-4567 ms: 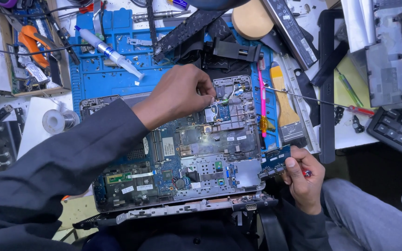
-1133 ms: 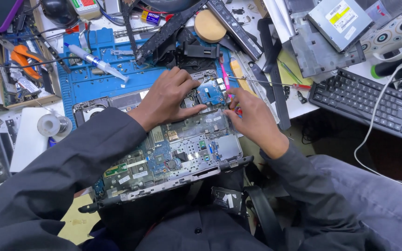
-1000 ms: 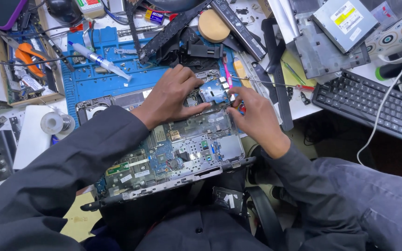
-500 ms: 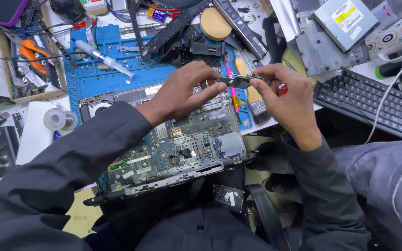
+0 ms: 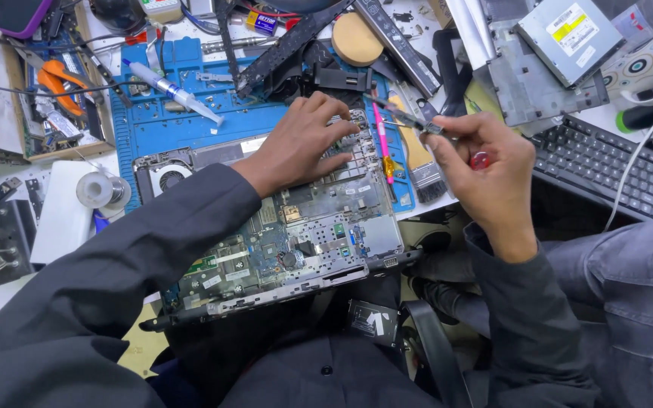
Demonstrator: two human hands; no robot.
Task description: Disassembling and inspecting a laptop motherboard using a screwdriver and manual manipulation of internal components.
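Left hand (image 5: 304, 140) lies open on the laptop board (image 5: 296, 234), steadying it; right hand (image 5: 485, 170) grasps a screwdriver (image 5: 417, 121), lifted clear.

Blue work mat (image 5: 190, 132) upper centre-left, a syringe (image 5: 171, 91) lying diagonally on it. Orange-handled pliers (image 5: 58, 79) in a tray at upper left, a purple-cased phone (image 5: 13, 15) in the top-left corner. Solder spool (image 5: 100, 189) at left, just beside the mat. Round tan disc (image 5: 357, 38) top centre, possibly a pad. Silver optical drive (image 5: 572, 30) upper right; black keyboard (image 5: 614, 177) below it, a white cable (image 5: 632, 170) crossing it.
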